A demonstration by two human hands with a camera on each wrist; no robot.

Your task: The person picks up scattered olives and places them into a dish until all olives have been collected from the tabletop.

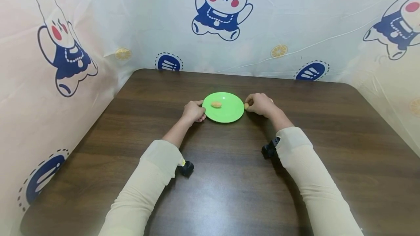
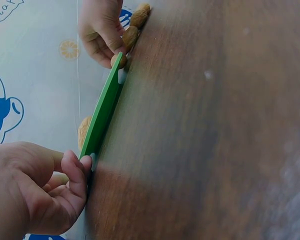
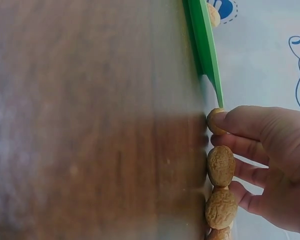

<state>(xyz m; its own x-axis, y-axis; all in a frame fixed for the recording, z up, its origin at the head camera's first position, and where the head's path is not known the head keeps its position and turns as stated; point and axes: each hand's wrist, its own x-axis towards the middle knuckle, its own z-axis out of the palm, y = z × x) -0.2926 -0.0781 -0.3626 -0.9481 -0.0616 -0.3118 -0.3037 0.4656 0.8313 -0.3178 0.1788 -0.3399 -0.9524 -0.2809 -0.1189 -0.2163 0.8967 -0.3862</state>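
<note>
Green plate [image 1: 228,111] is resting between the left hand [image 1: 193,111], which is gripping its rim, and the right hand [image 1: 260,104], which is pinching a nut [image 1: 246,106].

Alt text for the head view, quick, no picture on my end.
A green plate sits on a brown table, the left hand gripping its left edge and the right hand pinching a nut-like piece beside its right edge. A second tan piece lies on the plate, left of centre. Behind hangs a pale cartoon-print sheet.
</note>
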